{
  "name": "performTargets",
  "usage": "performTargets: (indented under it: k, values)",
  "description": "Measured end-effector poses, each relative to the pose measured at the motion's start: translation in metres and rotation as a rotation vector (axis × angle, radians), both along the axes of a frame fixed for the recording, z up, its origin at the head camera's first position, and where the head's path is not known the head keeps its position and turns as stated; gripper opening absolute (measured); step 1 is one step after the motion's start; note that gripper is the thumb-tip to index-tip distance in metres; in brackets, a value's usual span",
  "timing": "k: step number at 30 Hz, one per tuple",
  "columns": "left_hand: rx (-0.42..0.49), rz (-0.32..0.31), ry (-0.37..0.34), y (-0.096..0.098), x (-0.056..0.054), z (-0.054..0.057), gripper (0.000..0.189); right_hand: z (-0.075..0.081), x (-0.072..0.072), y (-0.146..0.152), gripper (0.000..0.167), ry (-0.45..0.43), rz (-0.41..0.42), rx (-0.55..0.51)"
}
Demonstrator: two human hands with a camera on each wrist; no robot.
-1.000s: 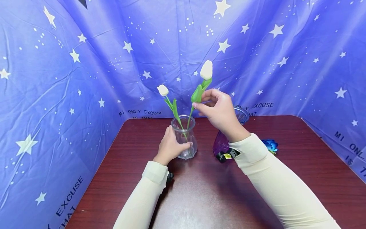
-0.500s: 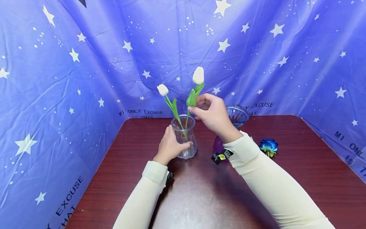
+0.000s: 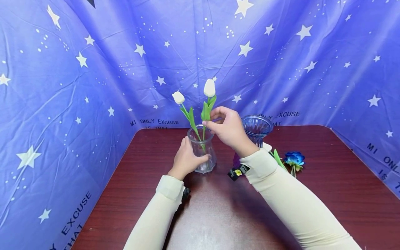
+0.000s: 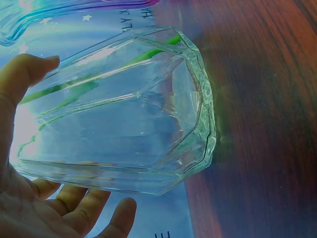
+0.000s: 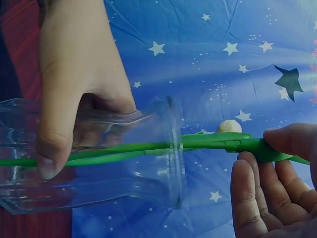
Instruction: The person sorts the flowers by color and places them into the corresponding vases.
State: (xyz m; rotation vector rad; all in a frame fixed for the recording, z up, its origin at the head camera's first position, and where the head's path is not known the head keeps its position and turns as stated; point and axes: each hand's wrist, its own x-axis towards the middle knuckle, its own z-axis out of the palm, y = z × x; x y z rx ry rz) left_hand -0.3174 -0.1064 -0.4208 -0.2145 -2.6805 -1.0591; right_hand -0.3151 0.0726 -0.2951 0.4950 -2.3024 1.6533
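A clear glass vase (image 3: 204,166) stands upright on the table, and my left hand (image 3: 185,159) grips its side, thumb across the front. In the left wrist view the faceted glass (image 4: 124,119) sits between thumb and fingers, with green stems showing through. One white tulip (image 3: 178,98) leans left out of the vase. My right hand (image 3: 229,129) pinches a second white tulip (image 3: 209,88) by its stem and leaves, just above the rim. In the right wrist view that green stem (image 5: 208,145) runs down through the vase mouth (image 5: 174,148).
Right of the clear vase stands a blue and purple glass vase (image 3: 257,125), partly behind my right wrist. A blue flower (image 3: 294,159) and another white tulip (image 3: 267,147) lie beside it on the dark red table (image 3: 131,194). A starry blue cloth (image 3: 193,52) hangs around the table.
My right hand has moved left and down, lowering its tulip further into the clear vase. The left hand keeps its place. More of the purple vase and the lying flowers shows.
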Motion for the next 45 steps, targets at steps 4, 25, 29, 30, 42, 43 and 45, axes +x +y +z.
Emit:
performTargets:
  k: [4,25,29,30,42,43,45]
  values:
    - [0.002,0.001,-0.004,0.0,0.0,0.0,0.095,-0.004,-0.002,-0.002,0.024,-0.004,-0.006,0.024]
    - [0.019,-0.012,-0.008,-0.001,0.002,0.001,0.101,-0.03,-0.019,-0.001,0.028,0.009,-0.123,0.184]
    - [0.02,-0.013,-0.009,0.0,0.002,0.001,0.102,-0.035,-0.021,-0.002,0.027,-0.002,-0.125,0.188]
    - [0.02,-0.012,-0.009,0.0,0.002,0.001,0.103,-0.036,-0.021,-0.002,0.027,-0.005,-0.124,0.186]
    - [0.002,-0.011,0.008,0.0,0.001,-0.001,0.102,-0.046,-0.024,-0.009,0.024,0.036,-0.155,0.233]
    - [0.002,-0.011,0.009,0.0,0.0,-0.001,0.102,-0.047,-0.024,-0.01,0.024,0.044,-0.157,0.236]
    - [0.003,-0.011,0.008,0.0,0.0,-0.001,0.103,-0.049,-0.025,-0.01,0.024,0.064,-0.162,0.242]
